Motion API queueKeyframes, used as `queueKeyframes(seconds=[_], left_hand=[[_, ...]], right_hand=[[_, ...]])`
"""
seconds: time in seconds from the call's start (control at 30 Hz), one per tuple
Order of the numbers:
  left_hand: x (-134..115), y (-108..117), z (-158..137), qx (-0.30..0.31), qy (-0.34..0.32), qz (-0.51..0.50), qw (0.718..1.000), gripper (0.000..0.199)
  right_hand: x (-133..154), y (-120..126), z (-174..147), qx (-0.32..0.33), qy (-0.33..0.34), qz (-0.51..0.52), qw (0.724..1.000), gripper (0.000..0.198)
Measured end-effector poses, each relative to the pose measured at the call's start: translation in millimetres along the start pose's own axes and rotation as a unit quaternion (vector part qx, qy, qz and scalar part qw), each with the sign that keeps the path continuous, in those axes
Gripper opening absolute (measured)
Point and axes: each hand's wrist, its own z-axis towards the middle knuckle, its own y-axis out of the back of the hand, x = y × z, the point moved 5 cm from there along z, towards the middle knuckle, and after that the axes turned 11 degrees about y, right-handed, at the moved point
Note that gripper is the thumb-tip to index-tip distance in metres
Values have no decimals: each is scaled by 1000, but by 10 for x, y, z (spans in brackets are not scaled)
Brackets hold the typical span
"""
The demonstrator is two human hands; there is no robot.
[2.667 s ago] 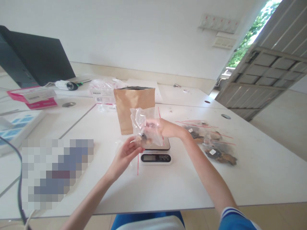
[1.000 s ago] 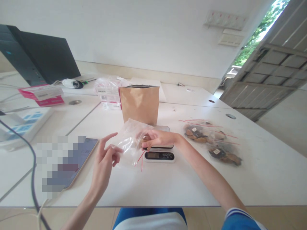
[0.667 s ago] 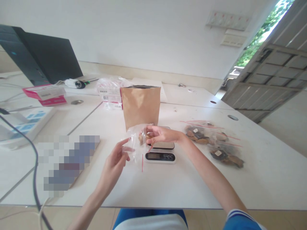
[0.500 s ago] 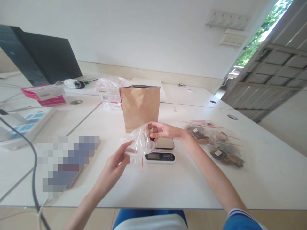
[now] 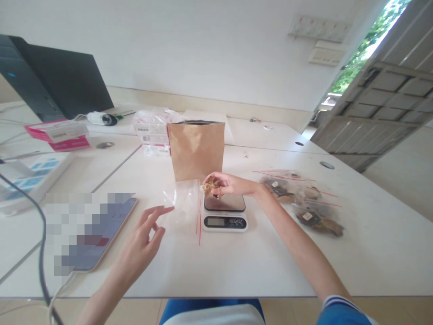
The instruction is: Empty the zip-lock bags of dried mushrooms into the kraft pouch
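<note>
My right hand [image 5: 225, 184] grips brownish, dried-looking pieces [image 5: 210, 187], their exact kind unclear, above the steel plate of a small white digital kitchen scale [image 5: 226, 222]. Left of the scale, a clear zip bag [image 5: 182, 205] with red seal lines lies flat on the table. Fingers apart and holding nothing, my left hand [image 5: 149, 232] hovers by the bag's left edge. Behind the scale stands a brown kraft paper pouch [image 5: 197, 151], upright with its top open.
Several filled zip bags [image 5: 316, 219] lie to the right. A tablet-like device [image 5: 111, 234], partly pixelated, rests at the left near a cable [image 5: 43, 253]. Pink-and-white boxes [image 5: 57, 133] and a black computer case [image 5: 67, 81] stand farther back.
My left hand has let go of the clear bag and drawn back left. The bag now lies flat on the table. My right hand still holds the brown pieces, now clear of the bag.
</note>
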Motion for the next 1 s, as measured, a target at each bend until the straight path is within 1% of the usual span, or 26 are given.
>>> queueKeyframes(seconds=[0.07, 0.13, 0.2, 0.23, 0.27, 0.3, 0.33, 0.4, 0.43, 0.47, 0.57, 0.63, 0.77, 0.9, 1.0], left_hand=[[-29, 29, 4, -49, -25, 61, 997, 37], [-108, 94, 5, -129, -46, 106, 985, 36], [-214, 145, 14, -194, -69, 110, 972, 37], [-263, 141, 30, -206, -84, 105, 969, 38], [-303, 109, 56, -200, -103, 101, 969, 40], [-329, 46, 88, -181, -124, 105, 970, 43], [-337, -52, 122, -146, -147, 122, 971, 46], [-292, -318, 166, -52, -192, 176, 964, 51], [-247, -472, 165, 4, -219, 208, 953, 52], [-197, -596, 154, 33, -239, 234, 942, 51], [-68, -766, 129, 5, -244, 277, 929, 51], [-37, -791, 106, -15, -245, 287, 926, 52], [-42, -767, 87, -27, -250, 292, 923, 53], [-40, -746, 99, -30, -248, 276, 928, 53], [-42, -730, 111, -26, -238, 264, 934, 51]], right_hand=[[77, 63, -43, -11, 7, -29, 999, 37], [170, 124, -84, -27, 24, -47, 998, 35], [259, 191, -120, -54, 47, -60, 996, 33], [302, 233, -136, -80, 63, -67, 993, 32], [344, 280, -149, -112, 82, -73, 988, 32], [385, 334, -162, -152, 105, -77, 980, 32], [426, 389, -173, -193, 129, -80, 969, 33], [514, 498, -180, -268, 182, -85, 942, 36], [563, 550, -170, -297, 205, -94, 928, 38], [618, 602, -150, -322, 224, -110, 913, 40], [802, 758, -1, -367, 248, -190, 876, 45], [924, 852, 174, -367, 250, -247, 861, 45], [1086, 943, 578, -323, 266, -356, 835, 37], [1049, 905, 850, -262, 256, -442, 819, 26], [999, 883, 901, -255, 261, -465, 807, 23]])
